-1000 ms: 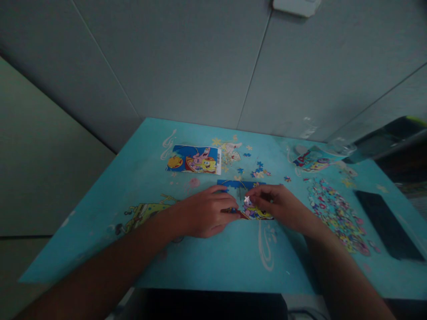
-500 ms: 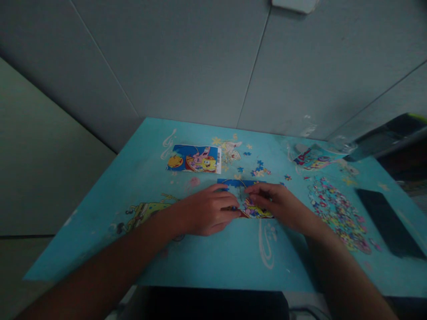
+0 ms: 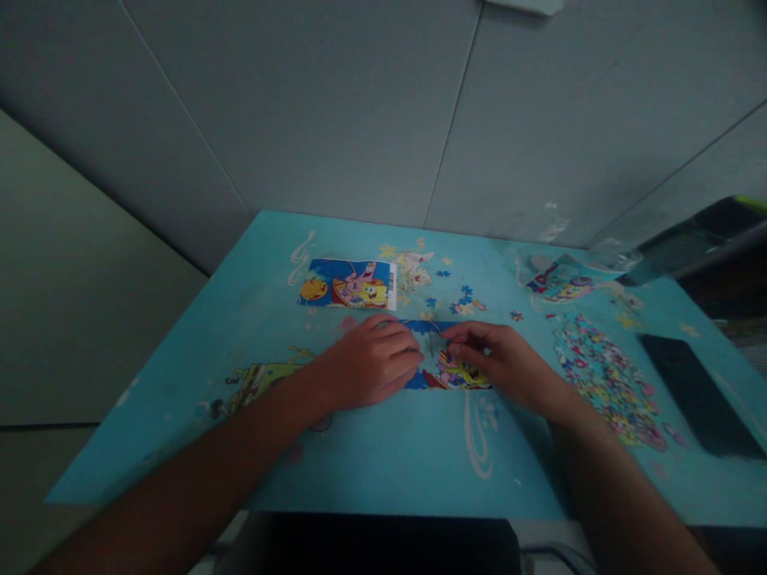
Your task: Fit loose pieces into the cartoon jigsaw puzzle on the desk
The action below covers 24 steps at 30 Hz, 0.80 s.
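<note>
A partly assembled cartoon jigsaw puzzle [image 3: 452, 375] lies on the table between my hands, with a gap showing the turquoise surface in its upper middle. My left hand [image 3: 380, 359] rests over the puzzle's left end, palm down, fingers loosely bent and side by side, covering that part. At the gap's right side, the thumb and index finger of my right hand [image 3: 494, 351] pinch a small bluish puzzle piece, mostly hidden by the fingertips. Behind the puzzle lies a picture card [image 3: 351, 283] with a matching cartoon scene.
Loose blue pieces [image 3: 464, 302] are scattered behind the puzzle. To the right are a spread pile of colourful pieces [image 3: 605, 379], a dark phone-like slab [image 3: 701, 395] and a clear plastic bag with a printed label [image 3: 563, 279]. A grey wall [image 3: 335, 120] stands behind the table.
My left hand has shifted slightly up and left, and its fingers have drawn together, uncovering more of the puzzle's lower left. My right hand stays near the gap, its fingertips slightly shifted.
</note>
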{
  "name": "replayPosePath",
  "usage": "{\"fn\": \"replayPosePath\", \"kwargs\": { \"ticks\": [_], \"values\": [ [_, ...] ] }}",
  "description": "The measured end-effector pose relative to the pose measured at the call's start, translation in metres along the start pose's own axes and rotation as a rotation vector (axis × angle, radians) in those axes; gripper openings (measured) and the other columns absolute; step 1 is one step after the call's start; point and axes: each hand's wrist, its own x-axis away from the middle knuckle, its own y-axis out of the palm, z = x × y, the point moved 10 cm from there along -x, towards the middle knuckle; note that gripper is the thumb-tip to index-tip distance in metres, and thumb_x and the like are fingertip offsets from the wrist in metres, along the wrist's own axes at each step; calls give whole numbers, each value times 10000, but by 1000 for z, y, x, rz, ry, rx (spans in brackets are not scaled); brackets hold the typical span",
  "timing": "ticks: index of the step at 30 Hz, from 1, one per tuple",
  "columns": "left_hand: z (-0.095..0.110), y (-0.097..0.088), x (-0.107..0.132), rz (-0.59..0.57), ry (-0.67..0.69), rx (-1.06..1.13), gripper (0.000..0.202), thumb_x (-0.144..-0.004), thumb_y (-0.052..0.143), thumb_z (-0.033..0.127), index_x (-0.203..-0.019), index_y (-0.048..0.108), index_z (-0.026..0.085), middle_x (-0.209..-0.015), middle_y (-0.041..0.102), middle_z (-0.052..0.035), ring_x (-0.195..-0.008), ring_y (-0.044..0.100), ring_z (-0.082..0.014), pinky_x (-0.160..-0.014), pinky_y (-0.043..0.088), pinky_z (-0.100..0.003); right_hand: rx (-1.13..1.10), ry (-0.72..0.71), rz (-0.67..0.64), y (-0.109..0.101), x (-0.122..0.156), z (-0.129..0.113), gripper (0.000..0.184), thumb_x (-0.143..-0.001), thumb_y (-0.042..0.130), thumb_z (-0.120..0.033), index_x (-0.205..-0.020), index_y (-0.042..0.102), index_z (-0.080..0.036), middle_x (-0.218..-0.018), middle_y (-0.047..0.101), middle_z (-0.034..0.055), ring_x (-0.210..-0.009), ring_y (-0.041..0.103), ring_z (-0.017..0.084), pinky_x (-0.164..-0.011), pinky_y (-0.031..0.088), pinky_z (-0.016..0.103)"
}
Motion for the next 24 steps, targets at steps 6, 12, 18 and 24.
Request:
{"fn": "replayPosePath", "kwargs": {
  "ticks": [6,12,18,24],
  "values": [
    [-7,-5,-2,101,-137,208,212,-1006,535,294,-1110,668,166,-1034,693,-62,-994,616,-187,-926,456,-373,-69,-39,-13,8,2,-8,228,-910,647,-323,-1111,687,-223,-876,703,12,-767,625,147,-689,520,271],
    [-6,1,-4,132,-208,363,99,-947,642,269,-962,662,173,-888,690,-23,-884,628,-165,-842,469,-320,-180,-113,-118,25,4,-24,171,-921,648,-276,-1064,702,-199,-875,710,22,-752,630,131,-693,527,265],
    [-25,2,4,193,-450,553,67,-904,682,206,-968,669,193,-878,705,2,-806,653,-130,-744,500,-251,-268,-94,-8,11,2,-21,217,-911,671,-305,-1100,694,-202,-900,719,27,-755,642,132,-686,531,271],
    [-38,2,10,271,-585,651,104,-926,662,237,-1019,699,207,-909,735,13,-808,670,-112,-780,524,-242,-242,-65,11,8,1,-16,238,-877,713,-329,-1072,707,-193,-869,717,25,-730,628,131,-646,516,264]
  ]
}}
